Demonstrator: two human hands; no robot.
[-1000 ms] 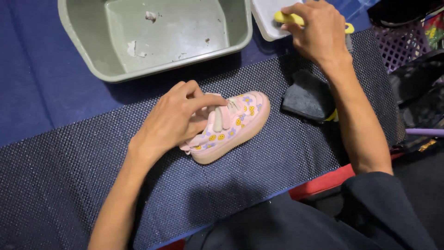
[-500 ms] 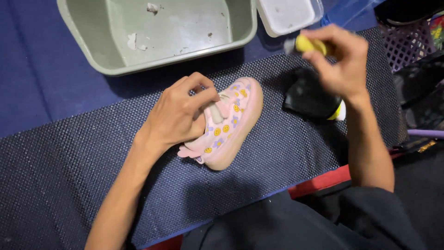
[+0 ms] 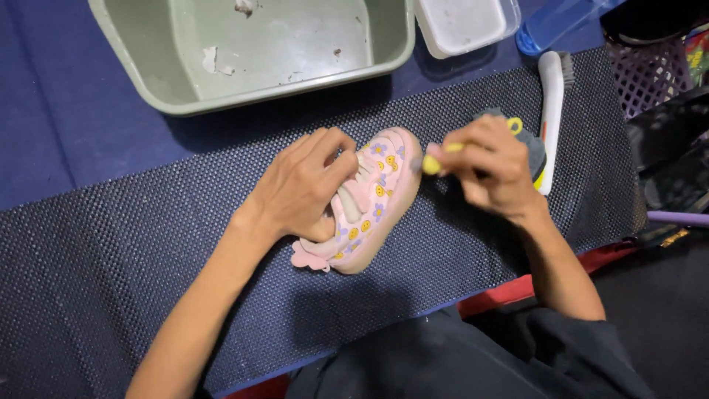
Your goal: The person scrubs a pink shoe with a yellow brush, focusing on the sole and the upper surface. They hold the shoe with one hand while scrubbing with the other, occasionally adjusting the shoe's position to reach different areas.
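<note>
A small pink child's shoe [image 3: 373, 203] with yellow and purple flower dots lies on its side on a dark dotted mat [image 3: 148, 251]. My left hand [image 3: 299, 185] covers its opening and straps and holds it down. Just right of the shoe's toe, my right hand [image 3: 491, 166] is closed around a small yellow-tipped brush [image 3: 432, 164], and the yellow tip touches the toe. Most of the brush is hidden inside my fingers.
A grey-green plastic basin [image 3: 185, 103] sits at the top, a white lidded box [image 3: 465, 26] to its right. A white-handled brush [image 3: 550, 111] and a dark sponge [image 3: 533, 148] lie behind my right hand. A purple basket [image 3: 650, 74] stands at the right edge.
My right hand came down from the white box at the top with the yellow brush to the shoe's toe. My left hand turned the shoe so the toe points up-right.
</note>
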